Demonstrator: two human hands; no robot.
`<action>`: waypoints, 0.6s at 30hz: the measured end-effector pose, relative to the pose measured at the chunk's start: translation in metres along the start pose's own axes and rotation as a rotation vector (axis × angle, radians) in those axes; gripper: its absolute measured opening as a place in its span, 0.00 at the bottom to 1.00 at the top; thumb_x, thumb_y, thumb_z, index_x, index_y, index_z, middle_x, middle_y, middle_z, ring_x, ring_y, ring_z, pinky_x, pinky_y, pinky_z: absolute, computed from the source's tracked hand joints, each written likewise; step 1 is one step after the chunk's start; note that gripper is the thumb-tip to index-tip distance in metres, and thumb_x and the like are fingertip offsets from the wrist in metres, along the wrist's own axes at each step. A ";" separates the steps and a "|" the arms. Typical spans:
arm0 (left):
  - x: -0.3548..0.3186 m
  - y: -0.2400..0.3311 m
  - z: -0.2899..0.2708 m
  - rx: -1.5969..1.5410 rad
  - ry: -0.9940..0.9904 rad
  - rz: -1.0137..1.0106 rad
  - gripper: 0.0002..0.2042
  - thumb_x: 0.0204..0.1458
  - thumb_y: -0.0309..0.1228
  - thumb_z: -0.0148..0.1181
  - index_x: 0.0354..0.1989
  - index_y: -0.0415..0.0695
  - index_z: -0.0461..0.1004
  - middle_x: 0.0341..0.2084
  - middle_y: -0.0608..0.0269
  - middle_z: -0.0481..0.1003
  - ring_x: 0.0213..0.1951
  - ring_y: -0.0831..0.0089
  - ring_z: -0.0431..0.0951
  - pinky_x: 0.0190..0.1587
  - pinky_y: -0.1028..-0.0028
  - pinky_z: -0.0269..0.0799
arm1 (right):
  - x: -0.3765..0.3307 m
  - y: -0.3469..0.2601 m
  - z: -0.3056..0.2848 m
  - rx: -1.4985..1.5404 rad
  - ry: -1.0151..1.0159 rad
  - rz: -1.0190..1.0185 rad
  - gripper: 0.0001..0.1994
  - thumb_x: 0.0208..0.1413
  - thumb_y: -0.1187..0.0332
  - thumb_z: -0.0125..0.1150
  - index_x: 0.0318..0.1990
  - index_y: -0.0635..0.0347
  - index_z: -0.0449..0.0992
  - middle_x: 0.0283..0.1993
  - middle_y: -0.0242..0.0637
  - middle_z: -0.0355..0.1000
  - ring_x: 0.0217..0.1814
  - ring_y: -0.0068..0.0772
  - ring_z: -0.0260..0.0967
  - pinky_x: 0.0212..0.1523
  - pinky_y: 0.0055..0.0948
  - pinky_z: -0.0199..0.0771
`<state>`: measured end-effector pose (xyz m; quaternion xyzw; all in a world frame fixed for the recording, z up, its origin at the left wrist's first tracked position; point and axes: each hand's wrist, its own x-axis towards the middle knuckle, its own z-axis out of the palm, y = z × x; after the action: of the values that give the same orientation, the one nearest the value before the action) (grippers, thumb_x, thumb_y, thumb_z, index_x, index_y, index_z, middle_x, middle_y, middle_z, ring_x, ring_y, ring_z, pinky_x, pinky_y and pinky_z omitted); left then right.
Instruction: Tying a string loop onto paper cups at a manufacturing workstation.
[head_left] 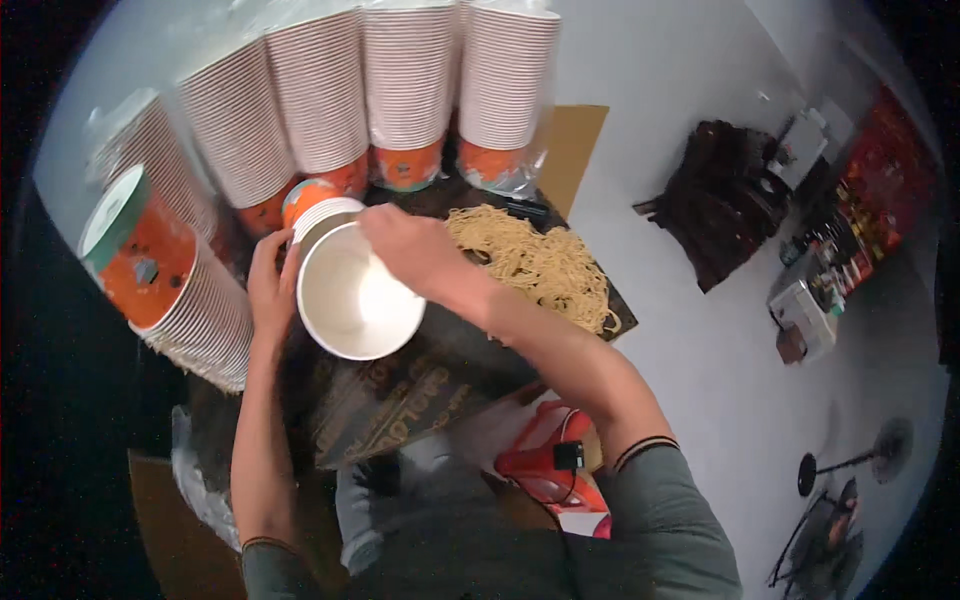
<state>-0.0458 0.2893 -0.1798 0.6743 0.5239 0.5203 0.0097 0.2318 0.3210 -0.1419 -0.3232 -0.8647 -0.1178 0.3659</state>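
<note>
Near the middle of the dark table lies a short stack of paper cups point(361, 300), tipped so the white inside of the front cup faces me. An orange cup bottom shows at its far end, and a second rim shows behind the front cup. My left hand point(272, 285) is curled along the stack's left side, its fingers partly hidden by the cup. At the upper right rim, my right hand point(410, 248) has its fingers bent together on the cup edge. Right beside it, a heap of tan, noodle-like strands point(550, 270) lies on the table.
Tall plastic-wrapped stacks of cups point(410, 85) line the table's far side. At the left leans another cup stack point(160, 260) with an orange and green base. A cardboard piece point(578, 155) stands behind. Below the table's near edge is a red and white box point(550, 465).
</note>
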 end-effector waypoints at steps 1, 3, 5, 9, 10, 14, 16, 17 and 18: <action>0.002 -0.002 0.002 0.006 0.001 -0.022 0.14 0.68 0.29 0.63 0.58 0.36 0.78 0.54 0.48 0.80 0.58 0.56 0.81 0.64 0.63 0.73 | -0.003 0.002 -0.002 -0.027 -0.015 0.031 0.10 0.67 0.66 0.62 0.52 0.56 0.75 0.42 0.41 0.76 0.37 0.50 0.81 0.34 0.44 0.83; 0.002 -0.012 -0.008 0.021 0.022 -0.023 0.14 0.69 0.30 0.62 0.59 0.37 0.78 0.54 0.48 0.80 0.58 0.55 0.81 0.64 0.64 0.73 | 0.000 -0.007 -0.033 0.321 -0.076 0.191 0.11 0.69 0.63 0.63 0.49 0.60 0.77 0.38 0.43 0.81 0.37 0.47 0.83 0.34 0.40 0.82; 0.004 0.004 -0.007 -0.067 0.033 -0.047 0.15 0.67 0.29 0.65 0.58 0.37 0.78 0.54 0.51 0.79 0.53 0.59 0.82 0.58 0.66 0.78 | -0.009 -0.002 -0.048 0.428 -0.271 0.335 0.13 0.69 0.61 0.64 0.47 0.64 0.79 0.31 0.42 0.82 0.33 0.37 0.83 0.32 0.36 0.79; -0.013 0.032 -0.017 -0.141 0.013 -0.142 0.16 0.68 0.31 0.65 0.60 0.37 0.78 0.49 0.58 0.80 0.46 0.69 0.81 0.51 0.69 0.78 | -0.020 -0.012 -0.072 0.713 -0.647 0.625 0.13 0.68 0.63 0.64 0.46 0.67 0.79 0.27 0.33 0.79 0.26 0.22 0.77 0.26 0.29 0.79; -0.021 0.032 -0.019 -0.253 -0.056 -0.230 0.16 0.70 0.33 0.64 0.60 0.37 0.79 0.47 0.61 0.80 0.45 0.72 0.80 0.51 0.70 0.77 | -0.028 -0.011 -0.072 0.769 -0.683 0.647 0.15 0.69 0.61 0.64 0.47 0.68 0.79 0.28 0.33 0.79 0.26 0.22 0.77 0.26 0.28 0.79; -0.060 0.059 -0.037 -0.549 -0.252 -0.498 0.18 0.74 0.39 0.60 0.62 0.39 0.79 0.47 0.68 0.81 0.49 0.79 0.78 0.56 0.75 0.74 | -0.056 -0.013 -0.069 1.000 -0.702 0.762 0.19 0.73 0.54 0.62 0.48 0.67 0.80 0.30 0.33 0.80 0.26 0.22 0.77 0.26 0.27 0.81; -0.090 0.056 -0.057 -0.546 -0.217 -0.559 0.19 0.75 0.39 0.58 0.65 0.39 0.77 0.52 0.67 0.80 0.53 0.79 0.77 0.59 0.75 0.73 | -0.053 -0.022 -0.057 0.982 -0.662 0.834 0.21 0.73 0.51 0.62 0.50 0.64 0.82 0.33 0.33 0.81 0.29 0.23 0.79 0.28 0.27 0.81; -0.100 0.059 -0.065 -0.508 -0.183 -0.516 0.19 0.75 0.39 0.57 0.66 0.40 0.77 0.54 0.66 0.79 0.54 0.79 0.77 0.59 0.74 0.73 | -0.058 -0.019 -0.061 0.987 -0.596 0.874 0.21 0.72 0.51 0.63 0.50 0.63 0.83 0.33 0.35 0.82 0.30 0.24 0.81 0.28 0.28 0.82; -0.112 0.065 -0.074 -0.581 -0.169 -0.564 0.19 0.75 0.38 0.56 0.67 0.40 0.76 0.57 0.64 0.79 0.56 0.77 0.77 0.60 0.73 0.73 | -0.065 -0.007 -0.070 0.978 -0.551 0.886 0.19 0.73 0.52 0.62 0.52 0.60 0.83 0.34 0.32 0.82 0.31 0.22 0.80 0.31 0.25 0.81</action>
<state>-0.0433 0.1401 -0.1871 0.5139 0.5167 0.5663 0.3849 0.3000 0.2546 -0.1383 -0.4610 -0.6671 0.5289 0.2505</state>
